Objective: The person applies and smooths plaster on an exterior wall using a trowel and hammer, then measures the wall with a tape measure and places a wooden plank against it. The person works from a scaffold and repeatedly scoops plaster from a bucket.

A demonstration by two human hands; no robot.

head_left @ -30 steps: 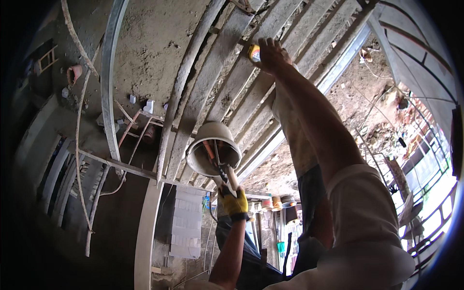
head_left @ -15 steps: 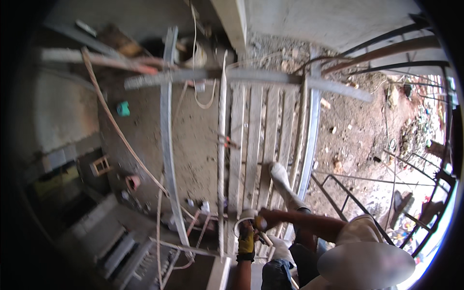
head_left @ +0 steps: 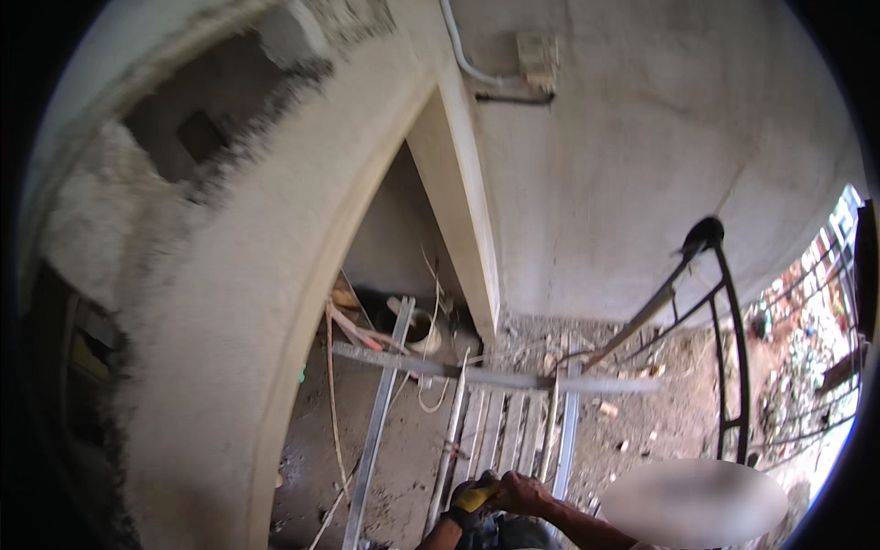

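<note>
At the lower edge, my left hand [head_left: 475,500] wears a yellow and dark glove. Its fingers look curled, but what lies inside them is hidden. Pressed close beside it is my bare right hand [head_left: 522,495], also closed. Whatever the two hands hold between them is too small and dark to name. Beneath them is a platform of narrow wooden planks [head_left: 502,431], set between pale poles and metal rails. A small reddish-handled tool [head_left: 455,449] lies on its left part, ahead of my hands.
A metal bar [head_left: 513,377] crosses the platform's far end. Left of the planks runs a long metal rail [head_left: 374,458]. A broken concrete beam [head_left: 275,275] rises at left, a grey wall [head_left: 642,183] ahead. Black metal framing [head_left: 733,367] stands at right. A bucket [head_left: 422,332] sits beyond the bar.
The view has tipped up toward the wall and beam, so the platform and my hands sit lower. The pale ring by my left glove and my light boots no longer show.
</note>
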